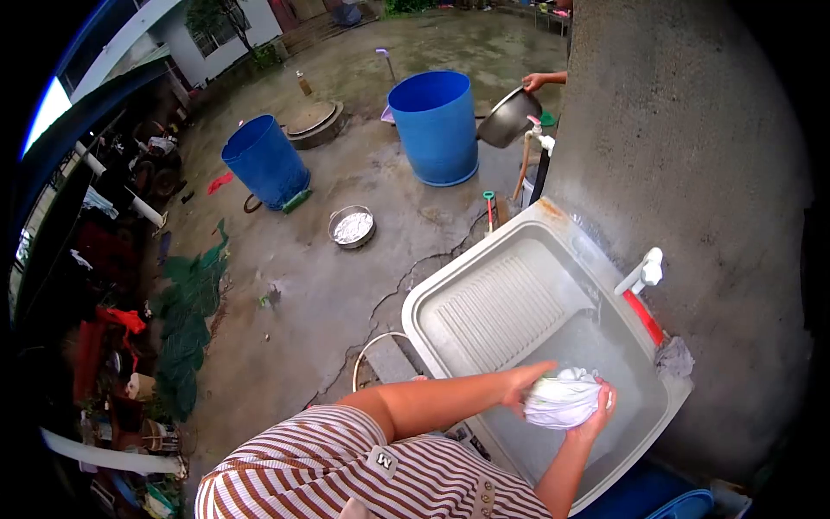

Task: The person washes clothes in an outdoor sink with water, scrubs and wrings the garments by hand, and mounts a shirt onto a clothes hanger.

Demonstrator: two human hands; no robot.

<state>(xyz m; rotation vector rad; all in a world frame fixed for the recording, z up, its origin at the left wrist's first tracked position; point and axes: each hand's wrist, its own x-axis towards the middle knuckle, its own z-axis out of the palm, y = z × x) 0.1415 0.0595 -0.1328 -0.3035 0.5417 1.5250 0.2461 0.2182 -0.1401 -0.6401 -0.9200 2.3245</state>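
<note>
Bunched up between my two hands is a wet-looking white cloth (pixel 564 400). My left hand (pixel 526 386) presses on its left side with fingers wrapped round it. On the right side, my right hand (pixel 599 412) grips the cloth, fingers curled at its edge. Both hands are over the basin part of a light grey washing sink (pixel 413 322), above cloudy water (pixel 571 350). A ribbed washboard slope (pixel 501 307) is moulded into the sink's far side.
A white tap (pixel 644 272) juts from the wall at right; a red strip (pixel 643 317) and grey rag (pixel 674 357) lie on the rim. Blue barrels (pixel 437 143), a pot (pixel 353 227) and green netting (pixel 186 303) are on the ground. Another person's hand (pixel 545 80) holds a metal basin (pixel 510 118).
</note>
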